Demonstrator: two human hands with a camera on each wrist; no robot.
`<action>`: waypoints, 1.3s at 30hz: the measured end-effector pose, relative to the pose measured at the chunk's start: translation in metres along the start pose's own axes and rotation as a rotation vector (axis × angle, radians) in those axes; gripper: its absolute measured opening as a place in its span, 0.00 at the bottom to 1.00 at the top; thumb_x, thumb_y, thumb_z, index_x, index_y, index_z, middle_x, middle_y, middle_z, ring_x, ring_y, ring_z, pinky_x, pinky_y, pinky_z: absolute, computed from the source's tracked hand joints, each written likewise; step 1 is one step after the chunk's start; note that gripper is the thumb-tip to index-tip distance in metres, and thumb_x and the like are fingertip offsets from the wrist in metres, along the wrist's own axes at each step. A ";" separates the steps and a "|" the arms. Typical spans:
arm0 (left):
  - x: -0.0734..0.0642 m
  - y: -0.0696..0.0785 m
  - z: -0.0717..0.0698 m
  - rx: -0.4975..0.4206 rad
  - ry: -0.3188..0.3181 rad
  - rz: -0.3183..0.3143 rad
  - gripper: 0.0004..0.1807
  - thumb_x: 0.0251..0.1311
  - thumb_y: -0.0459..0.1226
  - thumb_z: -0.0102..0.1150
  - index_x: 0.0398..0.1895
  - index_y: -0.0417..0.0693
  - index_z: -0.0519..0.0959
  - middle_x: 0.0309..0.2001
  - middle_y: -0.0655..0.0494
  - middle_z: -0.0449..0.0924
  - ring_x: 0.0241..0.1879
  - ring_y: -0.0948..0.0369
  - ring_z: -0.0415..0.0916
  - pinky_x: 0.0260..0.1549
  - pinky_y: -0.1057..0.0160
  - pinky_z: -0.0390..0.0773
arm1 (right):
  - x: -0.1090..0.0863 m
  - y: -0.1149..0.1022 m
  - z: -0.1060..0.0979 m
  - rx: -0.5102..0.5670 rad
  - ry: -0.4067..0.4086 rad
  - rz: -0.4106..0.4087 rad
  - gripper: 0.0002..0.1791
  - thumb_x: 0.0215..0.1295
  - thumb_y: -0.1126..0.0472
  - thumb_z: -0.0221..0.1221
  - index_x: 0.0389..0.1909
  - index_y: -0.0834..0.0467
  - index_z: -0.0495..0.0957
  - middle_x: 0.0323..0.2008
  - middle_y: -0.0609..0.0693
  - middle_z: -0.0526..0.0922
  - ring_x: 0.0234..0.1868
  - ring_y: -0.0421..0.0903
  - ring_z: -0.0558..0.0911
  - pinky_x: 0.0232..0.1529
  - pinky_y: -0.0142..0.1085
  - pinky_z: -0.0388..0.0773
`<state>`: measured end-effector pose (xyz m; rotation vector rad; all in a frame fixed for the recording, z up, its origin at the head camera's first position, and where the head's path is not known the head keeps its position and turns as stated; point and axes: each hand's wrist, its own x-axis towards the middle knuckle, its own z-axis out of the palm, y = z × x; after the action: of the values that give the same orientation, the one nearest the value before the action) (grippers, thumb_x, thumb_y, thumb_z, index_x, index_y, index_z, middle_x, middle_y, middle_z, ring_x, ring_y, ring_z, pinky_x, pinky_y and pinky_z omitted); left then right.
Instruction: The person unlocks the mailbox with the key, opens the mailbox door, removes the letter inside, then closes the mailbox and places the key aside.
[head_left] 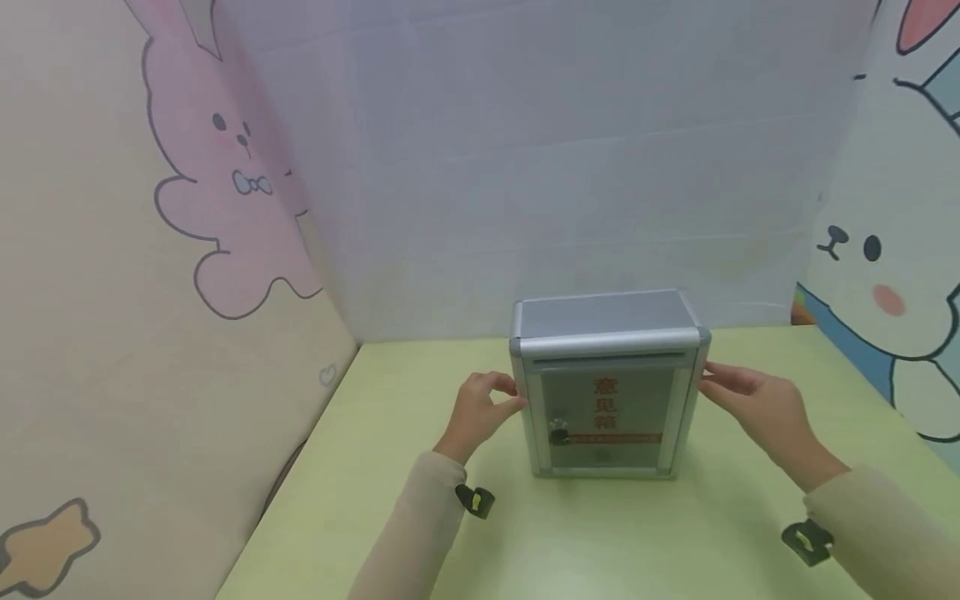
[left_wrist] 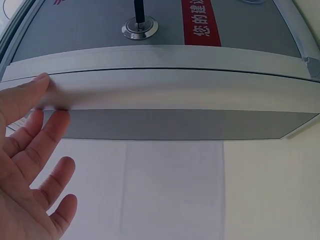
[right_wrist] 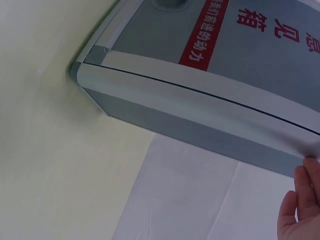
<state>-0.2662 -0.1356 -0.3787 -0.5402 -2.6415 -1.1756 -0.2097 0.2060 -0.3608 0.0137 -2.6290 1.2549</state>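
A grey metal suggestion box (head_left: pixel 600 321) with silver edges stands upright at the yellow-green table, its front facing me. Red characters and a red strip mark the front, and a lock (left_wrist: pixel 140 27) with a dark piece in it sits near its left edge. My left hand (head_left: pixel 480 408) grips the left side edge, thumb toward the front and index and middle fingers farther back; its other fingers are spread off the box. On the opposite side edge my right hand (head_left: pixel 765 408) holds with its fingertips. The right thumb is out of the right wrist view.
The table (head_left: pixel 390 450) reaches back to a pale cloth wall (head_left: pixel 562 167). A side wall with a pink rabbit (head_left: pixel 232 200) rises on the left, and a white cartoon animal (head_left: pixel 892 333) decorates the right one. Dark wrist straps (head_left: pixel 476 502) hang at both sleeves.
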 end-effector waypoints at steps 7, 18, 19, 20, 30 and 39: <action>-0.009 -0.005 0.010 -0.048 0.049 -0.051 0.10 0.53 0.36 0.67 0.36 0.41 0.80 0.35 0.52 0.81 0.43 0.52 0.74 0.45 0.50 0.72 | -0.013 -0.004 0.028 0.079 0.302 -0.118 0.17 0.58 0.67 0.62 0.47 0.70 0.77 0.35 0.60 0.76 0.32 0.23 0.69 0.31 0.17 0.66; -0.016 -0.011 0.032 -0.284 0.213 -0.150 0.11 0.52 0.31 0.65 0.38 0.37 0.76 0.35 0.47 0.81 0.36 0.53 0.76 0.40 0.54 0.76 | -0.017 -0.028 0.087 0.196 0.351 -0.499 0.12 0.41 0.77 0.64 0.31 0.69 0.77 0.24 0.52 0.71 0.28 0.32 0.67 0.29 0.20 0.65; -0.016 -0.011 0.033 -0.296 0.219 -0.156 0.11 0.52 0.31 0.65 0.38 0.37 0.76 0.35 0.47 0.81 0.36 0.54 0.76 0.39 0.55 0.76 | -0.017 -0.030 0.091 0.189 0.335 -0.520 0.12 0.41 0.77 0.65 0.31 0.68 0.78 0.24 0.51 0.71 0.28 0.33 0.67 0.29 0.19 0.65; -0.016 -0.011 0.034 -0.303 0.225 -0.161 0.11 0.51 0.31 0.64 0.38 0.37 0.76 0.35 0.47 0.80 0.36 0.54 0.76 0.38 0.57 0.75 | -0.016 -0.031 0.095 0.188 0.321 -0.544 0.12 0.40 0.77 0.65 0.30 0.67 0.78 0.24 0.51 0.72 0.28 0.33 0.68 0.29 0.19 0.66; -0.017 -0.005 0.041 -0.361 0.246 -0.186 0.13 0.49 0.28 0.64 0.39 0.36 0.75 0.35 0.49 0.79 0.35 0.56 0.75 0.35 0.60 0.76 | -0.018 -0.045 0.123 0.152 0.126 -0.584 0.10 0.44 0.75 0.65 0.30 0.64 0.81 0.25 0.43 0.77 0.26 0.36 0.74 0.27 0.28 0.75; -0.022 -0.011 0.050 -0.365 0.222 -0.198 0.14 0.49 0.27 0.64 0.40 0.37 0.74 0.35 0.50 0.78 0.35 0.56 0.76 0.37 0.60 0.77 | -0.023 -0.045 0.132 0.018 -0.077 -0.496 0.10 0.52 0.68 0.67 0.37 0.62 0.82 0.30 0.47 0.81 0.28 0.39 0.77 0.28 0.30 0.76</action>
<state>-0.2524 -0.1104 -0.4266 -0.1882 -2.3448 -1.6858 -0.2089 0.0738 -0.4115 0.6832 -2.4508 1.1135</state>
